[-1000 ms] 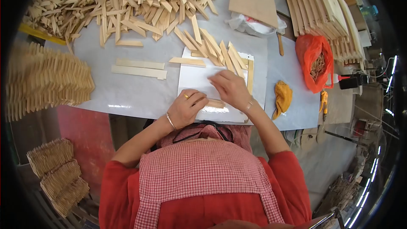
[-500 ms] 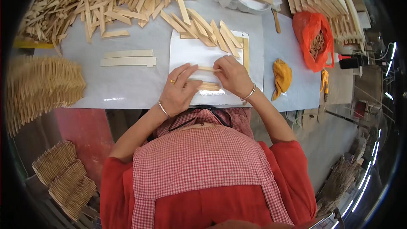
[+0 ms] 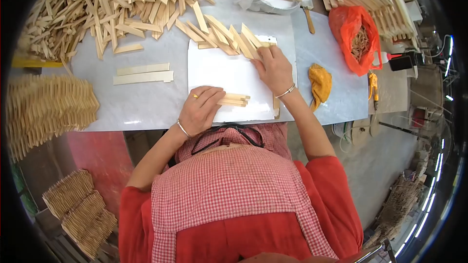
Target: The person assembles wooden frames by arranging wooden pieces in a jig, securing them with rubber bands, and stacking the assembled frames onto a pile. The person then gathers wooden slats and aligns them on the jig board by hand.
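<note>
On a white board, my left hand is closed over the left ends of several short wooden strips lying side by side. Its fingertips hide how those ends sit. Further up, at the board's right edge, my right hand has its thumb and forefinger closed at the near end of a slanted wooden strip. That strip belongs to a small group of angle-cut strips across the board's top edge. The fingers partly cover its end.
A large heap of wooden strips covers the back left. Two pale flat strips lie left of the board. Stacked slats stand at the left edge. On the right are a yellow cloth and a red bag of small brown pieces.
My right hand has moved up and right, from beside my left hand to the slanted strips. The strip held between both hands now appears with the others at my left hand.
</note>
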`<state>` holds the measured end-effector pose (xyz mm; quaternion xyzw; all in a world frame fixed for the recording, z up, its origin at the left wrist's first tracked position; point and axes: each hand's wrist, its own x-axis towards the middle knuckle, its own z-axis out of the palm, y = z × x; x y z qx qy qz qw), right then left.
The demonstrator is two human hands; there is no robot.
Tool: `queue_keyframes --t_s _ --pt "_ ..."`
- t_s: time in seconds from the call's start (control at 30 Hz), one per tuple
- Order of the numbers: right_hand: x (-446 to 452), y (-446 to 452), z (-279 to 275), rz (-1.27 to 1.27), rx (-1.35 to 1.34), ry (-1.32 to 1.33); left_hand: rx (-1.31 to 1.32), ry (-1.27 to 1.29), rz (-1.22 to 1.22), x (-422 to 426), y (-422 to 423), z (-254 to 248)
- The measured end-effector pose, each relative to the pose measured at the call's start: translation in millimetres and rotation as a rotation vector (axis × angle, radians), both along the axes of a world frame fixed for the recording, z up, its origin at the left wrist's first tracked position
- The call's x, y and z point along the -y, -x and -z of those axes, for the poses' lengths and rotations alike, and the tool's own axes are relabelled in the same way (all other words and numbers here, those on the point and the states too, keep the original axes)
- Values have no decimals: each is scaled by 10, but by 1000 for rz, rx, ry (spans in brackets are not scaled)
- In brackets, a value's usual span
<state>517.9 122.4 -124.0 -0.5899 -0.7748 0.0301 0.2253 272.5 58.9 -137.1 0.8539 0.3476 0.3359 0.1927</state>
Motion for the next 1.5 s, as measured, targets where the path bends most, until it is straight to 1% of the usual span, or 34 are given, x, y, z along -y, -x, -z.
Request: queue_keyframes --t_s 0.1,0.33,0.43,0.6,0.67,0.77,0.97,1.03,1.07,1.1,1.13,1.17,1.2,1.3,1.33,1.47,1.5 --pt "65 -51 72 15 -15 -74 5 2 1 2 -4 -3" --pt "371 -130 -119 34 -141 -22 18 8 26 17 3 21" --pt "509 -88 -141 -221 -143 -80 10 -6 36 33 2 13" --pt "501 -36 -17 -268 -91 -65 -4 -3 30 28 -4 -26" --pt "520 -63 -25 -208 -143 -55 3 7 27 27 -8 -38" --pt "542 -138 -107 -209 -159 -30 -2 7 25 17 -21 -50" --pt "562 -91 42 -213 -211 -38 -52 -44 28 -6 -3 -22" --pt "576 -20 -9 -293 -233 -8 -44 -52 -16 10 -25 -93" --pt "584 8 -24 -353 -240 9 -45 -18 -10 9 -22 -87" --pt "602 35 -35 -381 -277 70 -33 11 -1 14 -22 -60" --pt "561 37 -67 -388 -274 65 -20 40 8 9 -18 -50" --pt "514 25 -120 -382 -283 97 -48 23 57 -12 -3 -54" --pt "464 16 -152 -375 -292 129 -46 18 52 -19 6 -48" --pt "111 83 -183 -191 -114 -37 -60 7 67 2 -6 -15" --pt "16 127 -194 -158 -76 -38 -52 19 57 5 -11 -14" --pt "-130 114 61 -108 -104 -91 -16 8 54 -1 -2 -5" --pt "-61 86 62 -24 -248 -65 -35 23 62 7 11 13"
